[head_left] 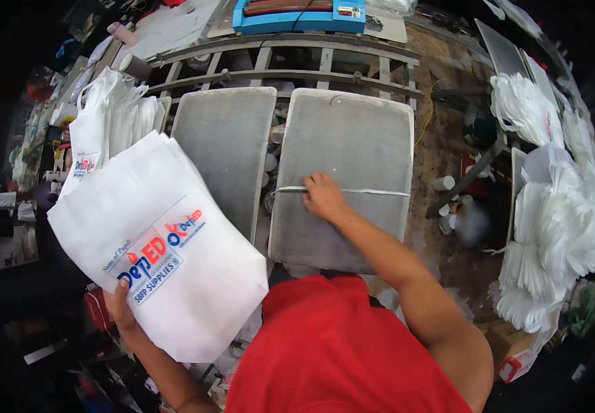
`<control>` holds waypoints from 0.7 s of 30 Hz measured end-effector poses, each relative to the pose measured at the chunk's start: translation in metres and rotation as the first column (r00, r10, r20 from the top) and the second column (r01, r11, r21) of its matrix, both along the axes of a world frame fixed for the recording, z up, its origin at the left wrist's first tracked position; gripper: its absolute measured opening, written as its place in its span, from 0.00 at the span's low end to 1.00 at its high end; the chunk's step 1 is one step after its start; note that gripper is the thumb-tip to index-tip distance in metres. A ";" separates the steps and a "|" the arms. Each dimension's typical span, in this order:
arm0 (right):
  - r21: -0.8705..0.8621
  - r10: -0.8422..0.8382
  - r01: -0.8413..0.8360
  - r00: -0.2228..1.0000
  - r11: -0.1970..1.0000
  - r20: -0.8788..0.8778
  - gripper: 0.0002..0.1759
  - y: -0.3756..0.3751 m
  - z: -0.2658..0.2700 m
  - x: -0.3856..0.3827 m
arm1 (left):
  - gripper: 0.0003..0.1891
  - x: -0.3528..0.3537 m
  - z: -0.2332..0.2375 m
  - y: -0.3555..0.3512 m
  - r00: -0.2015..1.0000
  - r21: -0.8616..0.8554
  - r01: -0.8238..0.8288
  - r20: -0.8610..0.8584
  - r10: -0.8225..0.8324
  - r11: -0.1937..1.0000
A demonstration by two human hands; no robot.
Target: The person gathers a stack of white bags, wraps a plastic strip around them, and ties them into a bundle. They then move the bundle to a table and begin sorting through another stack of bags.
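Observation:
My left hand (120, 303) grips the lower left edge of a white fabric bag (201, 289), its thumb over the printed face. Blue and red lettering on it reads "DepED" and "SBFP SUPPLIES"; another white layer shows along its top edge. My right hand (323, 196) is over a grey rectangular board (352, 144) with pale edges, fingers bent and closed on a thin whitish strip (373, 192) that runs across it. A second grey board (225, 138) lies to the left, partly covered by the bag.
More white bags (129, 113) are piled at the left behind the held one. Thick heaps of white bags (538, 234) fill the right side. Beyond the boards runs a metal frame (263, 62), with a blue machine (297, 15) behind it. Small containers (443, 183) stand lower at right.

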State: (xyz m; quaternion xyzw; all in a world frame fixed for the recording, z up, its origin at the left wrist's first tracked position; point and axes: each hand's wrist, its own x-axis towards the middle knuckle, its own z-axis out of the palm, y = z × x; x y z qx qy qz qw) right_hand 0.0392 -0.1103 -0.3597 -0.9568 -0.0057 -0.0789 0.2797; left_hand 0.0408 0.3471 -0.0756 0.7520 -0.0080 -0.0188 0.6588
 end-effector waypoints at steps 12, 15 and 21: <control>0.421 -0.291 0.351 0.935 0.837 -0.201 0.23 -0.026 0.017 0.001 | 0.36 0.034 -0.019 -0.144 0.930 -0.117 0.333 -0.122 -0.346 0.936; 0.742 -0.170 0.490 0.867 0.457 -0.469 0.28 -0.036 0.007 -0.028 | 0.34 0.043 -0.025 -0.198 0.875 -0.189 0.439 -0.131 -0.465 0.878; 0.866 -0.154 -0.197 0.978 -0.460 0.141 0.56 -0.096 0.114 -0.095 | 0.31 0.063 0.007 -0.287 0.656 -0.178 0.751 0.096 -0.749 0.636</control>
